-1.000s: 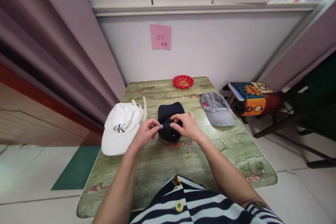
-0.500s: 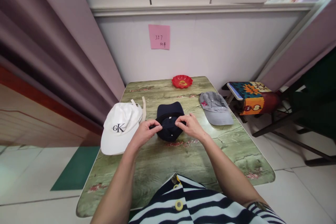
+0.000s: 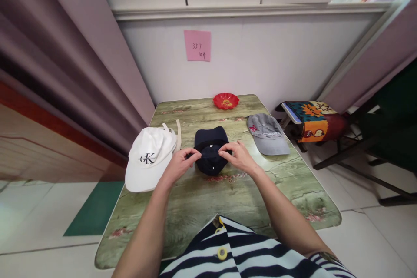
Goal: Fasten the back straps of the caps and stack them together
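A dark navy cap (image 3: 211,135) lies upside down at the middle of the table, its brim pointing to the wall and its inside facing up. My left hand (image 3: 182,163) pinches the left side of its edge between thumb and fingers. On the opposite side, my right hand (image 3: 239,156) pinches the right edge in the same way. Left of my left hand rests a white cap (image 3: 151,156) with a dark letter logo and a loose strap at its back. A grey cap (image 3: 269,134) with a red emblem sits to the right, apart from my right hand.
The wood-patterned table (image 3: 202,208) has rounded corners. A red scalloped dish (image 3: 226,100) stands at its far edge by the wall. On the wall is a pink note (image 3: 197,46). Right of the table are a cloth-covered stool (image 3: 314,117) and a dark chair (image 3: 387,121).
Almost nothing differs. The fingers of both hands have shifted very slightly along the navy cap's edge; the cap stays in place.
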Tool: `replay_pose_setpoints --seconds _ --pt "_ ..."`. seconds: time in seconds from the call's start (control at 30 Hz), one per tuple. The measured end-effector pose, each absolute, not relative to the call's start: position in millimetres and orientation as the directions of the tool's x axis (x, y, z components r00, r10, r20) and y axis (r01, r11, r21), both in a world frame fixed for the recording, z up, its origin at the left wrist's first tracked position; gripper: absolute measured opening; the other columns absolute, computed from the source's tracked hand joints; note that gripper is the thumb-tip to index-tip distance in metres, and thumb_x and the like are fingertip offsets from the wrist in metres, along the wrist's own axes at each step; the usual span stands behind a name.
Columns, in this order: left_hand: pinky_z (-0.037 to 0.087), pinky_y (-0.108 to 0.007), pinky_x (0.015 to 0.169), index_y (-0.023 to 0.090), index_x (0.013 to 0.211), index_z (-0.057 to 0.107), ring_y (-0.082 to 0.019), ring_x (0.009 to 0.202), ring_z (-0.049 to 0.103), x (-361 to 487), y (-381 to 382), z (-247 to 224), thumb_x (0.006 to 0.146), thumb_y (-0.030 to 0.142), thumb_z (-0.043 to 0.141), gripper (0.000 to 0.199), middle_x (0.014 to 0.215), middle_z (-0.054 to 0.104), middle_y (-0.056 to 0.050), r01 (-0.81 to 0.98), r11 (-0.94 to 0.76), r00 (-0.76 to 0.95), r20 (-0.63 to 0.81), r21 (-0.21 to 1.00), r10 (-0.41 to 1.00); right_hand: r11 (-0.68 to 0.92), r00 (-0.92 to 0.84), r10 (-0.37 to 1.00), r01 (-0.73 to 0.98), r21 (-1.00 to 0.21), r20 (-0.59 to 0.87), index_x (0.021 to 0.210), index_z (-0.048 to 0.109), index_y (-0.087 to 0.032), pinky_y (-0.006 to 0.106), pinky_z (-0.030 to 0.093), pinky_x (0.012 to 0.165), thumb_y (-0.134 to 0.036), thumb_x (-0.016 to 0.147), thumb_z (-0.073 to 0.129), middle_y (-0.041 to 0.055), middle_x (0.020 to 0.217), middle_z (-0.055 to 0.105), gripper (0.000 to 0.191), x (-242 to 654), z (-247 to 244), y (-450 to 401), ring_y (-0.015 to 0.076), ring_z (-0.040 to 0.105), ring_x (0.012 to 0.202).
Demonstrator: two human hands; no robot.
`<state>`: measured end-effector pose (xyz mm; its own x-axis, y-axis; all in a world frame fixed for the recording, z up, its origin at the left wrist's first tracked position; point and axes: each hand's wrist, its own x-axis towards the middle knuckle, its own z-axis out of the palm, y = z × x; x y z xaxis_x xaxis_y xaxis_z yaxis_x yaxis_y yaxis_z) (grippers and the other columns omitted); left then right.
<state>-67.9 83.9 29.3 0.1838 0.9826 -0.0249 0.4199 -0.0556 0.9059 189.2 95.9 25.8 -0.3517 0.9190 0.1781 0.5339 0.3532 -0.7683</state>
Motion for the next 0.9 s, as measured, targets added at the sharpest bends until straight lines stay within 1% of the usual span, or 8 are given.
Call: replay_pose_setpoints --seconds 0.07,0.13,0.23,0.37,0.5,0.67,0.77,0.9 --pt "0.047 -0.027 0.063 0.019 0.093 0.072 -0.016 0.067 0.059 -71 84 30 0.088 0.053 0.057 0.038 0.082 0.069 -0.003 0.406 -0.057 0.1 0.017 0.912 0.995 0.364 -0.347 0.917 0.523 -0.771 0.198 0.092 0.073 -0.026 0.051 0.016 0.115 -0.039 0.093 0.058 0.0017 0.102 0.076 0.02 191 28 95 0.0218 0.066 0.1" --pt "0.05 -0.03 0.073 0.018 0.095 0.072 -0.019 0.079 0.063 -73 84 32 0.091 0.052 0.053 0.039 0.09 0.071 -0.006 0.424 -0.105 0.003 0.115 0.899 0.993 0.381 -0.342 0.913 0.513 -0.769 0.224 0.095 0.073 -0.026 0.049 0.024 0.112 -0.039 0.094 0.057 0.0027 0.104 0.076 0.021 193 29 95 0.0215 0.067 0.1" --pt "0.048 -0.033 0.089 0.019 0.096 0.071 -0.022 0.096 0.064 -73 82 36 0.089 0.047 0.058 0.032 0.1 0.072 -0.006 0.495 -0.22 0.018 0.243 0.84 0.97 0.412 -0.348 0.902 0.511 -0.754 0.257 0.095 0.073 -0.025 0.044 0.032 0.107 -0.039 0.093 0.058 0.0034 0.103 0.076 0.021 195 29 94 0.0213 0.067 0.099" --pt "0.046 -0.036 0.096 0.021 0.102 0.07 -0.024 0.105 0.064 -70 79 43 0.086 0.045 0.064 0.03 0.108 0.071 -0.006 0.556 -0.273 0.197 0.195 0.785 0.961 0.43 -0.353 0.894 0.492 -0.757 0.277 0.095 0.074 -0.023 0.039 0.041 0.1 -0.04 0.091 0.06 0.0046 0.103 0.076 0.022 205 26 96 0.0222 0.067 0.1" --pt "0.048 -0.034 0.088 0.021 0.1 0.071 -0.024 0.097 0.066 -66 81 43 0.088 0.045 0.059 0.028 0.104 0.072 -0.006 0.579 -0.265 0.281 0.116 0.771 0.953 0.36 -0.272 0.927 0.456 -0.814 0.257 0.094 0.075 -0.02 0.034 0.047 0.088 -0.037 0.097 0.048 0.0068 0.099 0.076 0.032 219 28 98 0.0218 0.068 0.096" --pt "0.049 -0.037 0.088 0.021 0.101 0.07 -0.025 0.095 0.065 -64 84 37 0.081 0.037 0.066 0.026 0.101 0.072 -0.008 0.56 -0.255 0.285 0.105 0.788 0.953 0.397 -0.322 0.91 0.493 -0.774 0.262 0.097 0.074 -0.022 0.035 0.046 0.09 -0.036 0.093 0.058 0.006 0.103 0.076 0.023 215 31 95 0.0219 0.068 0.098" --pt "0.045 -0.04 0.099 0.022 0.113 0.066 -0.027 0.108 0.063 -65 83 38 0.077 0.03 0.07 0.037 0.115 0.068 -0.009 0.567 -0.297 0.253 0.18 0.768 0.95 0.454 -0.355 0.885 0.514 -0.727 0.302 0.101 0.073 -0.023 0.038 0.041 0.099 -0.033 0.09 0.064 0.0052 0.106 0.076 0.017 200 31 92 0.0215 0.067 0.102" --pt "0.043 -0.041 0.102 0.023 0.111 0.064 -0.027 0.115 0.059 -66 77 45 0.076 0.027 0.071 0.035 0.118 0.065 -0.009 0.624 -0.379 0.242 0.292 0.684 0.925 0.505 -0.386 0.858 0.524 -0.686 0.337 0.104 0.071 -0.024 0.039 0.037 0.102 -0.03 0.09 0.065 0.004 0.108 0.075 0.016 173 32 91 0.0206 0.066 0.104"
